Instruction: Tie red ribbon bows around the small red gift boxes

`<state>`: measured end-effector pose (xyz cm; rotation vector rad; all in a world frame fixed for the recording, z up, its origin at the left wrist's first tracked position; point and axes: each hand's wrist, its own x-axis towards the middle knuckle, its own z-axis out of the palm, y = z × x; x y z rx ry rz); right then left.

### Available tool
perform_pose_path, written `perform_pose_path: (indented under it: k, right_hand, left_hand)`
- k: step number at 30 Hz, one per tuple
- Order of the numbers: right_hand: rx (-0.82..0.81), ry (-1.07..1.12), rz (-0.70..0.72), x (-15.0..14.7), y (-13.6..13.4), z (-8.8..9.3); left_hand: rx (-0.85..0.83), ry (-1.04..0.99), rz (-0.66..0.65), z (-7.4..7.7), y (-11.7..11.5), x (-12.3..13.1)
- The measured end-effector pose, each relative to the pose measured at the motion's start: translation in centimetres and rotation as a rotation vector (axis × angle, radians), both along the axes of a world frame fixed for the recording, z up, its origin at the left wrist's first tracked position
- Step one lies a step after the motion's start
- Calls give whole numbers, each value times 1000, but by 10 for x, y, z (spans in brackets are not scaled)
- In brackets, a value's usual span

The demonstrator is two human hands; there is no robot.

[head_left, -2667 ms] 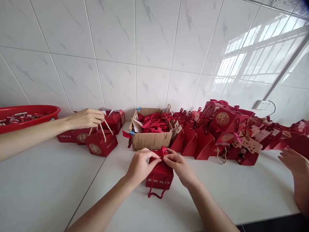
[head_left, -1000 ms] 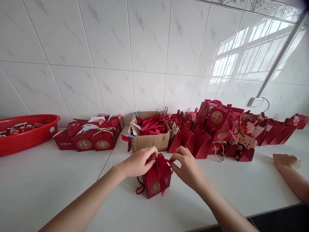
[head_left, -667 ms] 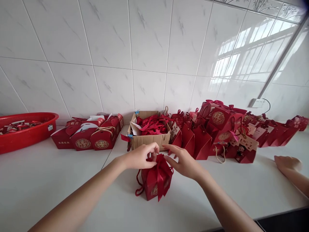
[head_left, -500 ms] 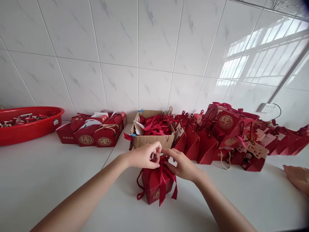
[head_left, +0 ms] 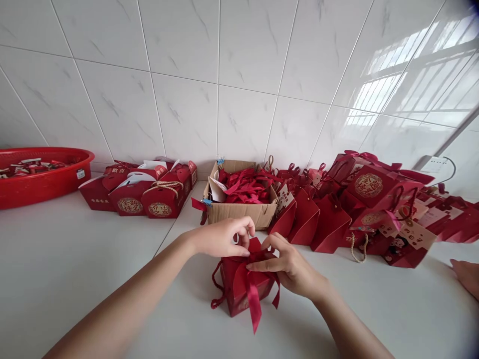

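A small red gift box (head_left: 239, 289) stands on the white counter (head_left: 75, 269) in front of me, with a red cord handle at its left side. A red ribbon (head_left: 253, 294) is tied on its top and its tails hang down the front. My left hand (head_left: 220, 237) pinches the ribbon at the top of the box. My right hand (head_left: 286, 264) pinches the ribbon from the right side. Both hands are closed on the ribbon.
A cardboard box of red ribbons (head_left: 239, 197) sits behind the gift box. Red gift boxes (head_left: 149, 192) stand at the left, a red basket (head_left: 41, 174) at far left. Many red gift bags (head_left: 355, 204) are heaped at right. Another person's hand (head_left: 466, 274) rests at the right edge.
The other person's left arm has withdrawn from the boxes at left. The gift box has been turned, and the ribbon now hangs down its front while my fingers work it at the top.
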<state>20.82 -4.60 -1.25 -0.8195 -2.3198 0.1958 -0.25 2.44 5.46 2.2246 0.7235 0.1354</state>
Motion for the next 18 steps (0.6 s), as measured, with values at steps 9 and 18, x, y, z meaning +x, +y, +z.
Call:
perform_pose_path:
  k: [9, 18]
  right_hand:
    - [-75, 16, 22, 3, -1, -4]
    - [-63, 18, 3, 2, -4, -4]
  left_hand:
    - [16, 18, -83, 3, 4, -9]
    - [118, 124, -110, 7, 3, -9]
